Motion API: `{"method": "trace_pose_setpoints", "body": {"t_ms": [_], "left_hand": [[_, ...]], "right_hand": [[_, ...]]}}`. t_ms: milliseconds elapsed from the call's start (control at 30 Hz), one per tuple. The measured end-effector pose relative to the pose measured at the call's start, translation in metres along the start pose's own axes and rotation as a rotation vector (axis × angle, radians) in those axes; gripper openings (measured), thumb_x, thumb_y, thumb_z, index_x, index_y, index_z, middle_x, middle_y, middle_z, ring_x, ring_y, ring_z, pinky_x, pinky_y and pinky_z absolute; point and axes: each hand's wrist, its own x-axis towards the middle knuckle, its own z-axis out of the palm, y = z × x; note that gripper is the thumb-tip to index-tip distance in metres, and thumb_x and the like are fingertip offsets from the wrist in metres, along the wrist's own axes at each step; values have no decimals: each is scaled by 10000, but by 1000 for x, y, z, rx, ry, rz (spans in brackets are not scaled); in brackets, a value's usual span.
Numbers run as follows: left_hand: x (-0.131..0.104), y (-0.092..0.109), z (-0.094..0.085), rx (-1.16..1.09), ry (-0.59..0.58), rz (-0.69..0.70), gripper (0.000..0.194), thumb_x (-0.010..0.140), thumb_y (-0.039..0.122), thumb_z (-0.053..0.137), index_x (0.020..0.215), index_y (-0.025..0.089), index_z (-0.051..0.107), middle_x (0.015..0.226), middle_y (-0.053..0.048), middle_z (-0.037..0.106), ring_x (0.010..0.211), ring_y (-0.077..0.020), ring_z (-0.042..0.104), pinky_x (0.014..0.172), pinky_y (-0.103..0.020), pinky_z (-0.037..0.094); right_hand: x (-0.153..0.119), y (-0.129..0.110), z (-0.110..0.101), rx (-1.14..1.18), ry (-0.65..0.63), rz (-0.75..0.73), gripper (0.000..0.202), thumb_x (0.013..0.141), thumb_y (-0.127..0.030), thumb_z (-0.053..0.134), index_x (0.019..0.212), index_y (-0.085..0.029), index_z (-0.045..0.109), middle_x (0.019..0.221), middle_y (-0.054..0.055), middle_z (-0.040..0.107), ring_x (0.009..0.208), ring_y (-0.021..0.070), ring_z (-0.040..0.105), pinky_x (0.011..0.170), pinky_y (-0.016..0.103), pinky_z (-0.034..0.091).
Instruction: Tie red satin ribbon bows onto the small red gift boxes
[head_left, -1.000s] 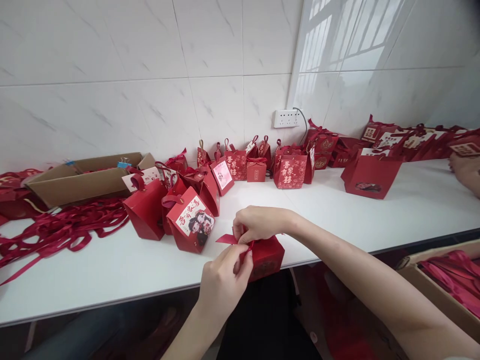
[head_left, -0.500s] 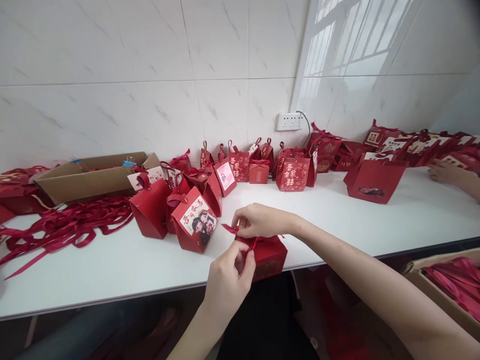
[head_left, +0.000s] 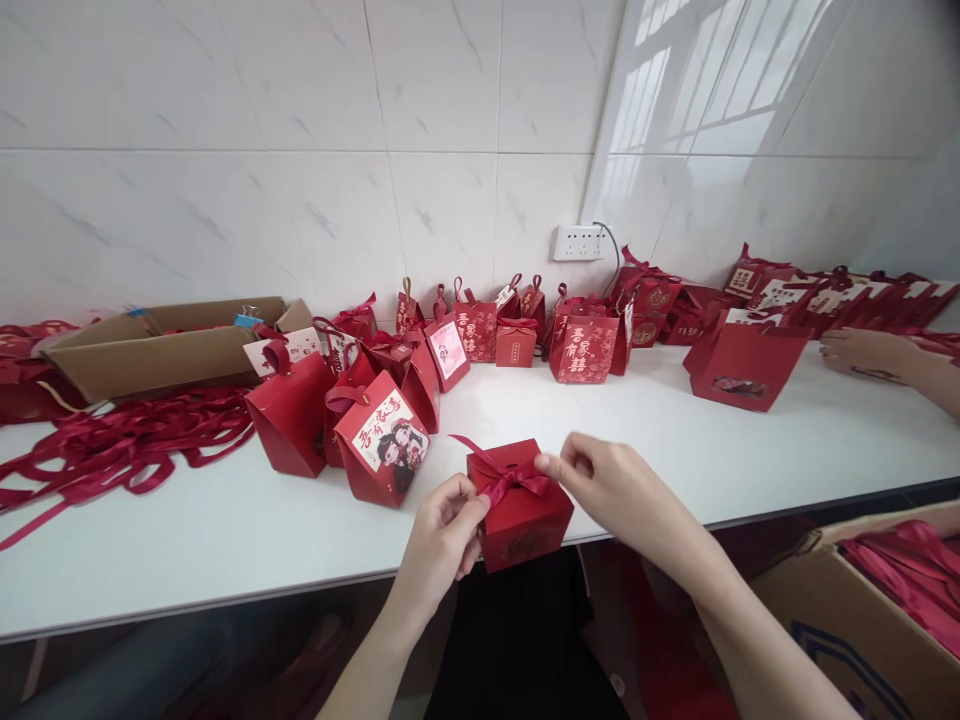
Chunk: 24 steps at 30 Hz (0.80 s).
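Observation:
A small red box stands at the table's front edge, a dark red ribbon bow tied on its top. My left hand is at the box's left side, thumb and fingers pinched on the left loop of the bow. At the bow's right end is my right hand, its thumb and fingertips closed on the ribbon there. One ribbon tail points up and left from the knot. Just left of the box stands a red gift box with a cartoon couple.
A heap of loose ribbon and an open cardboard box are at the left. Red gift boxes line the wall. Another person's hand rests at the far right. A carton of ribbon stands lower right.
My right hand has moved off the top of the box to its right side, and my left hand a little left and down. The bow now shows. The other person's hand has shifted left.

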Motion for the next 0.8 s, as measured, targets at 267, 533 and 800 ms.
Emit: {"method": "trace_pose_setpoints", "body": {"t_ms": [267, 533, 800], "left_hand": [[2, -4, -7, -146, -20, -32, 394, 690, 448, 646, 599, 186, 366, 423, 122, 297, 276, -8, 273, 302, -139, 153], [6, -6, -12, -210, -72, -65, 419, 659, 452, 684, 608, 181, 368, 408, 126, 299, 271, -2, 280, 305, -124, 152], [12, -6, -16, -272, -100, -131, 427, 607, 426, 726, 611, 188, 372, 366, 136, 285, 261, 0, 238, 298, -119, 140]], "right_hand": [[-15, 5, 27, 176, -46, 102, 344, 815, -516, 482, 645, -218, 474, 571, -13, 481, 530, 140, 411, 513, 261, 295], [0, 20, 25, 651, -206, 123, 356, 717, -505, 608, 641, -167, 525, 624, -28, 462, 591, 111, 388, 574, 253, 293], [9, 35, 27, 1139, -392, 266, 371, 620, -442, 758, 606, -142, 541, 585, -38, 488, 551, 85, 387, 581, 250, 290]]}}
